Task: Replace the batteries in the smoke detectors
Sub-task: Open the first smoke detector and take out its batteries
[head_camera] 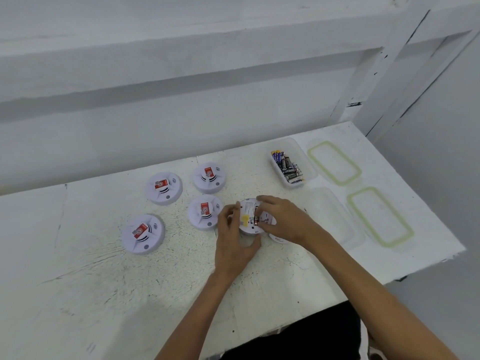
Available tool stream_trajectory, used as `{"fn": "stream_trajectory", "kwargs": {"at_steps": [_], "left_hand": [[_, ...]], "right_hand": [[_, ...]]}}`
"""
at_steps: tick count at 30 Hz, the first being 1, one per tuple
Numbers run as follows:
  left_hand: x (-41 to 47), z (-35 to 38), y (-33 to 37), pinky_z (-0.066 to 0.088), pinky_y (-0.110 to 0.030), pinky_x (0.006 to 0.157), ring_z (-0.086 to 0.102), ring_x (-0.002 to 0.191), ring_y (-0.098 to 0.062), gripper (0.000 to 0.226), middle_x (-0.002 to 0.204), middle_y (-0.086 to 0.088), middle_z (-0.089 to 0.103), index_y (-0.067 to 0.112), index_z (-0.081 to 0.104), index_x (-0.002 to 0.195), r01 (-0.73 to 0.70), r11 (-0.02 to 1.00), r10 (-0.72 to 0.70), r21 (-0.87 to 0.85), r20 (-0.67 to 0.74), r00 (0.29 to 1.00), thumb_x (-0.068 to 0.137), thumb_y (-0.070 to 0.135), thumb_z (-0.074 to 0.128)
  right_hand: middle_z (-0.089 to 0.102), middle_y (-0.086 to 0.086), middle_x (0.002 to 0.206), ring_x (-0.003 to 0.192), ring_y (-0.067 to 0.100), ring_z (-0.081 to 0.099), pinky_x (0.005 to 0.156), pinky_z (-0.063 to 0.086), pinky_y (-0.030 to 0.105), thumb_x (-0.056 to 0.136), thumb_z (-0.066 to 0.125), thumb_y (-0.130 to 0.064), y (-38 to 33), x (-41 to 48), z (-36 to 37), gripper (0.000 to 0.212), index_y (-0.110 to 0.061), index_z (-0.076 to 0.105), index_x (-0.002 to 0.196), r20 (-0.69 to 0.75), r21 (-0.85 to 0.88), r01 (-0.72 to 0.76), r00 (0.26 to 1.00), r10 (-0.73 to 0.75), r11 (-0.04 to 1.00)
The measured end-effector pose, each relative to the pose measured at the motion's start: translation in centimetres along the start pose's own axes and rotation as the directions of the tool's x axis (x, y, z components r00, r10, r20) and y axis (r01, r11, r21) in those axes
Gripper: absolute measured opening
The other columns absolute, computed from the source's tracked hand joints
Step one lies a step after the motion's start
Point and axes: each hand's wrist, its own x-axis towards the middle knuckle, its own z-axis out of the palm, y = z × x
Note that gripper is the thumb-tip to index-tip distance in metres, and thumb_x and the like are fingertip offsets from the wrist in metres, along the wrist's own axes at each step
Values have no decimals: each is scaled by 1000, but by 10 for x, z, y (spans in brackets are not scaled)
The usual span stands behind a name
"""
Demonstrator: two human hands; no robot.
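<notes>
An upturned smoke detector [248, 216] lies between my hands, its back with a yellow sticker and a dark battery showing in the open compartment. My left hand [233, 240] grips its left rim and underside. My right hand [281, 219] rests on its right side, fingertips at the battery compartment. A white round piece [277, 239], partly hidden under my right wrist, lies on the table. Several other white detectors with red stickers sit face up to the left, among them one [143, 233] at the front and one [205, 212] beside my left hand.
A clear tub [298, 162] holding several batteries stands at the back right. A second clear tub [335, 216] sits right of my hands. Two green-rimmed lids [333, 162] [380, 216] lie further right, near the white table's [104, 281] right edge.
</notes>
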Motion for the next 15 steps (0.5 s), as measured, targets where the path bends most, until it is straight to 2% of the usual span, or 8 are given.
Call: {"fn": "stream_trajectory", "kwargs": {"at_steps": [2,4,6,9,11,13,15], "left_hand": [[-1,1,2,40,-33,111,23,145,-10,97,154,-11,26,6,24,159,35,999,-35,-11,6,999,82,26,80],[-1,2,3,36,-41,117,18,151,-17,90,157,-14,22,2,22,157,48,998,-48,-30,-20,999,85,15,74],[-1,2,4,36,-43,118,21,150,-21,87,155,-12,22,4,23,155,45,998,-47,-48,-40,998,83,9,72],[-2,1,1,41,-39,113,32,146,-21,97,155,-4,27,17,19,156,75,995,-76,-70,-6,997,81,26,80],[-2,1,0,41,-38,113,32,148,-16,102,160,2,30,29,15,157,94,994,-91,-49,60,994,81,46,81],[-1,4,0,35,-37,119,29,149,-12,103,163,4,30,24,18,159,68,998,-67,-4,100,993,81,54,78],[0,5,1,29,-33,122,27,150,-11,99,164,5,30,20,25,159,42,999,-45,35,95,994,82,57,76]], "right_hand": [[53,6,137,114,24,57,89,51,36,90,67,-27,0,-2,0,28,-14,66,114,-35,-11,-10,999,10,1000],[52,6,117,99,23,55,73,51,34,90,62,-22,-2,-7,1,26,-14,64,115,-96,-58,-39,995,33,998],[53,6,105,95,23,51,69,47,33,92,54,-19,-5,-11,4,25,-14,62,115,-128,-131,-77,990,60,988],[58,5,99,95,22,52,68,42,29,93,53,-19,-13,-14,9,25,-15,65,114,-130,-112,-78,990,63,991],[56,4,100,97,22,51,68,48,32,90,58,-18,-18,-13,11,20,-15,70,106,-142,-59,-40,989,31,997],[54,6,108,102,24,50,68,53,36,88,63,-18,-18,-11,13,16,-13,71,100,-173,-45,-21,985,13,999],[51,9,124,115,28,46,73,55,37,85,69,-23,-15,-9,13,18,-14,69,100,-215,-41,-48,976,38,998]]}}
